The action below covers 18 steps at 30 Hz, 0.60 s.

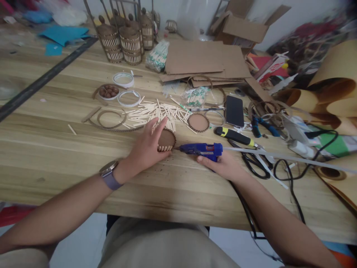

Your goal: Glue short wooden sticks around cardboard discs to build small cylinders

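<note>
My right hand (pixel 223 163) is wrapped round the handle of a blue hot glue gun (pixel 199 149), a long clear glue stick running out of its back. The nozzle points left at the rim of a round cardboard base (pixel 166 138); whether it touches cannot be made out. Short pale sticks stand along the near edge of this base, which lies on the table. My left hand (pixel 146 145) grips the base from the left, thumb along the near edge and fingers at the far side. Beyond it lies a loose pile of small wooden sticks (pixel 156 111).
A second round cardboard base (pixel 198 123), a black phone (pixel 234 111), a yellow-black utility knife (pixel 234 135) and black scissors (pixel 255 162) lie right of centre. Tape rolls (pixel 129 98) and a bowl of brown balls (pixel 108 92) sit left. Stick-built lanterns (pixel 131 44) stand behind. A black cord (pixel 242 201) trails near my right arm.
</note>
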Available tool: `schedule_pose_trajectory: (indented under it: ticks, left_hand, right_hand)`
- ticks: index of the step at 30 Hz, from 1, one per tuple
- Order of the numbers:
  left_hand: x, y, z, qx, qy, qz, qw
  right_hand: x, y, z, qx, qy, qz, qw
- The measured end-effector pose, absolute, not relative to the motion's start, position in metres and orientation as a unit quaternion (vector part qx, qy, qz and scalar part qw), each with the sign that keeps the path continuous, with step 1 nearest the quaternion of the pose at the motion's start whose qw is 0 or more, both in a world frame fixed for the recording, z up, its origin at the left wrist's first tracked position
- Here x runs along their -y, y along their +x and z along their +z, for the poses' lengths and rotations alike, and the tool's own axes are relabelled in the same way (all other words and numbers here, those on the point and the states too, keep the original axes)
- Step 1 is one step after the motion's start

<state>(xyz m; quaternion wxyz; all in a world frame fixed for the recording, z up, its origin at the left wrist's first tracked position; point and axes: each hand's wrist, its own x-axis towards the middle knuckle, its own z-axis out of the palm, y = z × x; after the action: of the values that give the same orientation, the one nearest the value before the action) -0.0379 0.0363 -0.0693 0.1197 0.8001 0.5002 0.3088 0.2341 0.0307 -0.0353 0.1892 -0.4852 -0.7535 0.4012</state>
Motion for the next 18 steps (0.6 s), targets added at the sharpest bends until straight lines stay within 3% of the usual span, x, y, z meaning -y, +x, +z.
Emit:
schedule_pose_trajectory:
  ticks: [18]
  left_hand:
    - [-0.0363, -0.0385, -0.0715, -0.499, 0.799, 0.312, 0.125]
  right_hand:
    - [-0.0217, 0.224, -0.0369, 0.785, -0.516, 0.306, 0.152]
